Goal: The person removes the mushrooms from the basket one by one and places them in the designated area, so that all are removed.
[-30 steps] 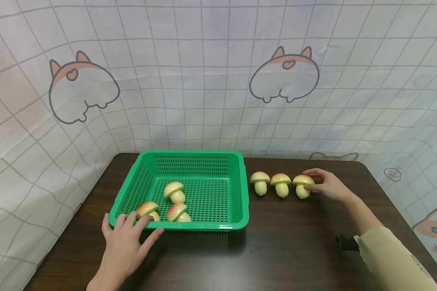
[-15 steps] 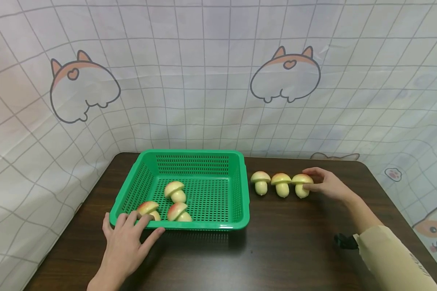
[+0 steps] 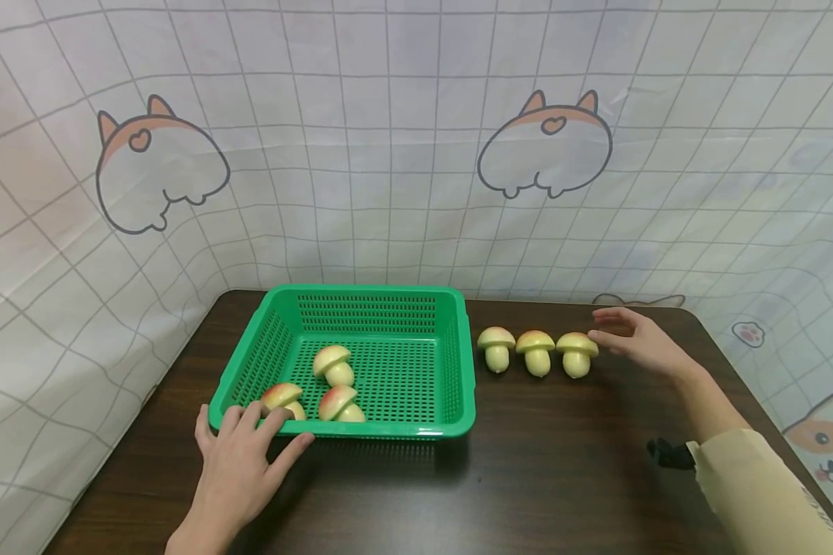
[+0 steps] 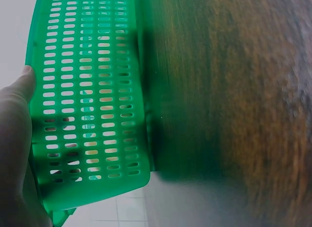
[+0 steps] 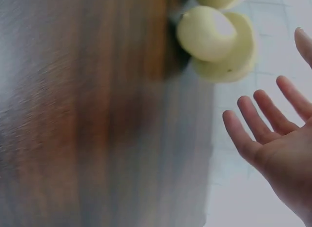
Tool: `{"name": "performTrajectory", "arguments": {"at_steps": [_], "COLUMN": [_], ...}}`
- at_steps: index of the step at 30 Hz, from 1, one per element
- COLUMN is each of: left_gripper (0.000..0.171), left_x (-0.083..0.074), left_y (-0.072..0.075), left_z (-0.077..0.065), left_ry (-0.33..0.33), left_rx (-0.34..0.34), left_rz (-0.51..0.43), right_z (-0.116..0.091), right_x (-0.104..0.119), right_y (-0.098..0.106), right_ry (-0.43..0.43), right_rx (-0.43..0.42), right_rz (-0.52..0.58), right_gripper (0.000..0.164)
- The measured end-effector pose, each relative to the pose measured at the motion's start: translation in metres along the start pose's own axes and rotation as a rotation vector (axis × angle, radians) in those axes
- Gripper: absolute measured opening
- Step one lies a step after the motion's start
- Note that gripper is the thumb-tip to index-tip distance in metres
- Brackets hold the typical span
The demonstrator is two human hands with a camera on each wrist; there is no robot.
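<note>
Your left hand (image 3: 239, 462) grips the green basket (image 3: 396, 431), three mushrooms (image 3: 331, 358) inside; your right hand (image 3: 642, 341), fingers loosely parted, holds nothing beside three lined-up mushrooms (image 3: 537, 344), so you seem about halfway

The tabletop (image 3: 548, 470) in front offers passage, but the green basket (image 3: 389, 430) blocks left of the mushroom row (image 3: 537, 361).

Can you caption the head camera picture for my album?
Left hand on a green basket holding three mushrooms; right hand near three more on the table.
</note>
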State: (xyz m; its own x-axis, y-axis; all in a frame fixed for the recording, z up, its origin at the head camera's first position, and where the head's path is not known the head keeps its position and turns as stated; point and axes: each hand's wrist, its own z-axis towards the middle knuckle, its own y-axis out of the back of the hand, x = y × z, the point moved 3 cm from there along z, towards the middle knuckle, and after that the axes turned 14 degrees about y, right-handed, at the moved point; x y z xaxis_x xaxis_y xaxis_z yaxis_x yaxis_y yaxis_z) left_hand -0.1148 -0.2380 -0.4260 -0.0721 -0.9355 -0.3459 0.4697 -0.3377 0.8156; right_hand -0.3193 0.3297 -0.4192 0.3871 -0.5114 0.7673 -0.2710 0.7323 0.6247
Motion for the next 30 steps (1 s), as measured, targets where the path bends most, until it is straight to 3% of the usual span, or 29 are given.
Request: {"name": "performTrajectory", "arguments": {"at_steps": [11, 19, 25, 30], "left_gripper": [0.033, 0.033, 0.034, 0.034], "left_x": [0.001, 0.001, 0.001, 0.001], "left_y": [-0.001, -0.001, -0.001, -0.001], "left_z": [0.001, 0.000, 0.001, 0.000], "left_ry": [0.008, 0.015, 0.015, 0.010], "left_rx": [0.013, 0.021, 0.021, 0.013], "left_rz": [0.008, 0.011, 0.014, 0.015], "right_z": [0.024, 0.050, 0.064, 0.075], "right_x": [0.052, 0.087, 0.113, 0.131], "right_y": [-0.004, -0.023, -0.038, -0.052], "right_ry": [0.104, 0.230, 0.268, 0.323], "right_rx": [0.006, 0.043, 0.043, 0.094], "right_rz": [0.064, 0.064, 0.093, 0.118], "right_gripper": [0.062, 0.058, 0.053, 0.056]}}
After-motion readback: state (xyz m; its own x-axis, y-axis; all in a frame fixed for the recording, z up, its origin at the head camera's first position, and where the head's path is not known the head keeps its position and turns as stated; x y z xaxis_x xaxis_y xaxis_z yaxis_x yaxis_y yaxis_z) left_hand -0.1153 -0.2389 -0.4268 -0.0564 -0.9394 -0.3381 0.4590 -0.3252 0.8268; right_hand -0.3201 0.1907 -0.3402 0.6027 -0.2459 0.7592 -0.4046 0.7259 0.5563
